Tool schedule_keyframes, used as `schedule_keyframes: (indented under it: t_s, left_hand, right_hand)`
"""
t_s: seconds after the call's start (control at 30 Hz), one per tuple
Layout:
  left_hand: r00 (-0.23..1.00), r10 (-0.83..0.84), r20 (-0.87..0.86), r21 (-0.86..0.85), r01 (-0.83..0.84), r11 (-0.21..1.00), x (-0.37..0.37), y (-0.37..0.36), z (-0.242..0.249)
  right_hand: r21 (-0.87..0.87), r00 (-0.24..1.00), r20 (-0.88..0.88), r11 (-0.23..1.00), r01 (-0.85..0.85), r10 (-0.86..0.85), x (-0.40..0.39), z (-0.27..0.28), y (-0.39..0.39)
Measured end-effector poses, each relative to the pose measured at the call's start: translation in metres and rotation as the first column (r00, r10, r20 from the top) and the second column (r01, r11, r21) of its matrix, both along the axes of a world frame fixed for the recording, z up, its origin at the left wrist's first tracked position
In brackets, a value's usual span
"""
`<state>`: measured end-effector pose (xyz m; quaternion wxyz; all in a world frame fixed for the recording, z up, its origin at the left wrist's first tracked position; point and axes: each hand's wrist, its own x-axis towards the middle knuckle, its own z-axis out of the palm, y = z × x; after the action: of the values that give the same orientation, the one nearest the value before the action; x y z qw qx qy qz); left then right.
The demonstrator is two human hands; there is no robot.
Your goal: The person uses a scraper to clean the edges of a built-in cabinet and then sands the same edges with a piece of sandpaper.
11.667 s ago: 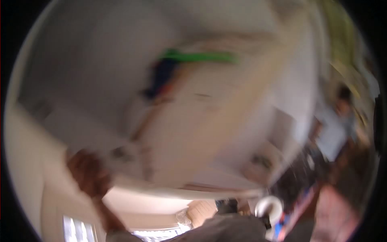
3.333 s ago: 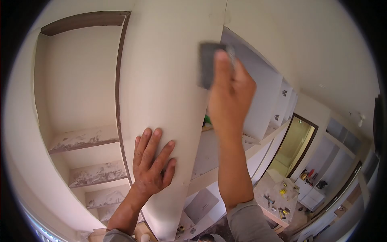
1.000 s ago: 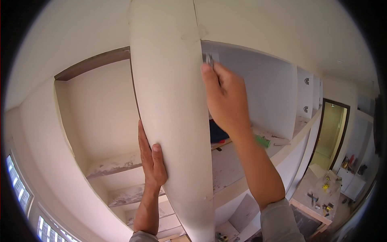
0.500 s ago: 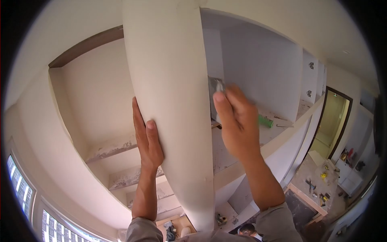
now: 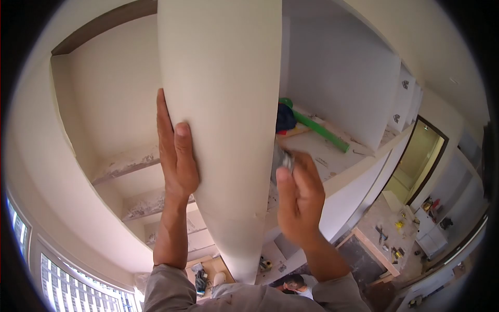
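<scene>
A tall cream-white partition panel (image 5: 223,104) of a built-in cabinet fills the middle of the view. My left hand (image 5: 175,151) grips its left edge, fingers flat on the side and thumb on the front face. My right hand (image 5: 297,200) is closed on a small grey sanding block (image 5: 280,162) and presses it against the panel's right edge, low down. Only a corner of the block shows above my fingers.
A green level (image 5: 317,130) and a dark blue object (image 5: 285,117) lie on the dusty shelf to the right. Dusty shelves (image 5: 127,164) are on the left. Far below are a person's head (image 5: 297,283), a worktable with tools (image 5: 387,242), a doorway (image 5: 416,156) and windows (image 5: 67,281).
My right hand has slid the sanding block down the panel's right edge over the last second. My left hand stays on the left edge. The view has tilted downwards.
</scene>
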<state>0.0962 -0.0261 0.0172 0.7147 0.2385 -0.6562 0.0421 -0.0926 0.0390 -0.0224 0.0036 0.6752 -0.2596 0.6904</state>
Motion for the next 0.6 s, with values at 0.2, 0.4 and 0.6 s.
schedule_keyframes:
  t_s: [0.2,0.4,0.6]
  left_hand:
    - [1.000,0.003,-0.019,0.014,-0.003,1.000,-0.004,0.002,0.003]
    - [0.999,0.008,-0.037,0.022,-0.007,1.000,-0.004,0.004,0.004]
    - [0.999,0.025,-0.037,0.023,-0.024,0.999,-0.003,0.002,0.003]
  right_hand:
    - [0.002,1.000,-0.009,1.000,0.016,-0.016,-0.001,-0.002,-0.001]
    - [0.097,1.000,-0.009,0.995,0.028,-0.027,-0.001,-0.005,0.008]
    - [0.069,0.998,-0.067,0.998,0.001,0.004,-0.010,-0.049,0.000]
